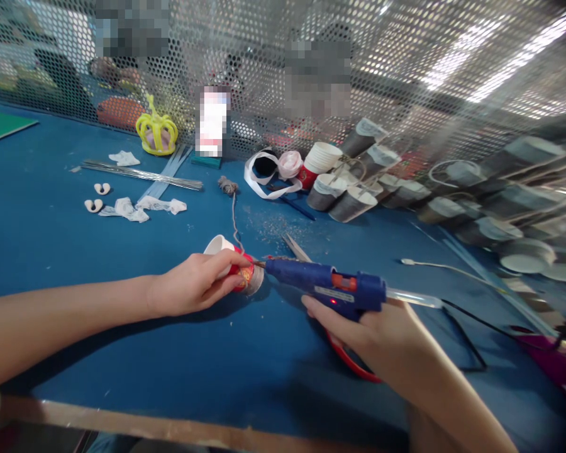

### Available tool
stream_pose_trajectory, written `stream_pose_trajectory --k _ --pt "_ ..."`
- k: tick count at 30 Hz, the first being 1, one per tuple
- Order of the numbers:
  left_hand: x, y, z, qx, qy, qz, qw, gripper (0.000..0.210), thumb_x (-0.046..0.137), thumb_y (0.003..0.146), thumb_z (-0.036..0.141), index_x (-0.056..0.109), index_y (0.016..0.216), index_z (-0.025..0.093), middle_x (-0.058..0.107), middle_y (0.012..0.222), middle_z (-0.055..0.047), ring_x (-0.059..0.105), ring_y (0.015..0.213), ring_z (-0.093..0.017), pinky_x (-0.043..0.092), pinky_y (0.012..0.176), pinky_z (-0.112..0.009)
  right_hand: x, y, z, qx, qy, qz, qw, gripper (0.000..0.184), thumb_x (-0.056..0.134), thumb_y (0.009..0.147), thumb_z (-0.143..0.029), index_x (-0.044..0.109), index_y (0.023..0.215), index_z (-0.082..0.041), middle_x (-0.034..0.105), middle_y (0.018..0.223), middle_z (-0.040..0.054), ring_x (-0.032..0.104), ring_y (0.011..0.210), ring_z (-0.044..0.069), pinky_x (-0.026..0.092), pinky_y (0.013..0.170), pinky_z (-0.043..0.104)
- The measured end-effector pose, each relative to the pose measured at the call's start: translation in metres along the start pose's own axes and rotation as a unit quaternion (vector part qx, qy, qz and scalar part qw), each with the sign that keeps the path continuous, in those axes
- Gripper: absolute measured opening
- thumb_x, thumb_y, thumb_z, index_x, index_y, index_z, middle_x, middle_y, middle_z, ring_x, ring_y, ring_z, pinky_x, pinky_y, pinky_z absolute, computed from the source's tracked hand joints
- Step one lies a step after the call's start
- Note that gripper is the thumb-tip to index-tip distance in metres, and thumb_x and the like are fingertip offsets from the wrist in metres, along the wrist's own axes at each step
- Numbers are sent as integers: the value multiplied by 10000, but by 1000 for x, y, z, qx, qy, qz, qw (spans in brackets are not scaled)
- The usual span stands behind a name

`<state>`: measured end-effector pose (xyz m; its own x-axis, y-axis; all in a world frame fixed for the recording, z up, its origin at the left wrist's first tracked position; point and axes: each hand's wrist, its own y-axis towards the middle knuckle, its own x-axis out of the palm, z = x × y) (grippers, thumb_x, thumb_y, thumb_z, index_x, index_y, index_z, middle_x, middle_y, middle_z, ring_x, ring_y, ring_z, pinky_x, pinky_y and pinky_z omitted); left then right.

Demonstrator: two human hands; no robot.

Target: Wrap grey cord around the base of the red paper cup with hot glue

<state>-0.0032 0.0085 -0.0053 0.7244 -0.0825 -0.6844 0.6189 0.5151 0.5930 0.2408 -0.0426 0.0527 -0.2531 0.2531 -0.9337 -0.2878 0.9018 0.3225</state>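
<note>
My left hand [200,280] grips a red and white paper cup [243,277] that lies tipped on its side, its white mouth toward the upper left. Grey yarn [234,217] runs from a small bundle down to the cup, and some of it is wound around the cup's base end. A blue glue gun [311,280] with a lit red light is in my right hand [358,327]. Its nozzle points left at the wound end of the cup; whether it touches is unclear. Red-handled scissors [351,365] lie partly hidden beneath the gun and hand.
Several grey-wrapped cups [353,202] crowd the right and back right. A stack of white cups [321,157], white ribbon [251,179], a phone [212,123] and a yellow crown-shaped piece [156,133] stand along the perforated screen [259,69]. Wires [141,174] and clear glue sticks [163,176] lie left.
</note>
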Motion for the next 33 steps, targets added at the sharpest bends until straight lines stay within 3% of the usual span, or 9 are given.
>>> stream_pose_trajectory --k 3,6,9,13,19,26,33 --pt "-1 1 0 -5 -4 -4 1000 162 367 936 207 449 1057 139 506 540 68 461 393 -66 316 395 -149 0 2 -8 92 48 -47 994 321 508 783 -393 629 528 -239 465 315 -29 394 277 100 316 330 229" --pt "-2 1 1 -5 -5 -11 1000 148 372 933 199 446 1051 147 535 568 57 487 416 -68 332 414 -151 2 4 -13 189 115 -104 970 327 529 761 -411 559 484 -239 522 354 -17 462 302 119 354 330 236" --pt "-2 1 2 -2 -4 -11 1000 136 375 929 190 449 1038 155 559 596 45 524 450 -75 356 438 -155 3 6 -14 242 155 -128 949 330 558 719 -462 494 478 -245 561 395 -7 526 346 150 402 356 257" --pt "-2 1 2 0 -1 -8 1000 129 378 921 177 448 1027 156 569 603 37 555 475 -87 370 447 -159 1 8 -14 220 171 -116 953 286 572 710 -445 500 514 -250 567 399 -10 557 362 167 422 357 263" --pt "0 1 1 12 0 -4 1000 138 387 919 172 448 1038 134 603 631 14 572 499 -93 374 447 -155 1 3 -11 162 165 -84 969 295 535 777 -355 553 501 -251 534 340 -27 494 282 135 364 298 244" --pt "-2 3 3 13 10 0 1000 127 379 922 167 455 1020 138 622 669 1 588 522 -87 363 436 -142 2 7 -11 197 176 -113 958 249 566 761 -412 581 583 -240 582 395 -15 568 343 158 443 337 239" --pt "-1 2 2 8 1 -5 1000 136 385 924 178 448 1038 137 585 609 26 560 479 -87 373 440 -151 0 4 -11 142 151 -80 975 271 551 773 -340 574 519 -250 553 355 -31 530 306 143 411 305 236"
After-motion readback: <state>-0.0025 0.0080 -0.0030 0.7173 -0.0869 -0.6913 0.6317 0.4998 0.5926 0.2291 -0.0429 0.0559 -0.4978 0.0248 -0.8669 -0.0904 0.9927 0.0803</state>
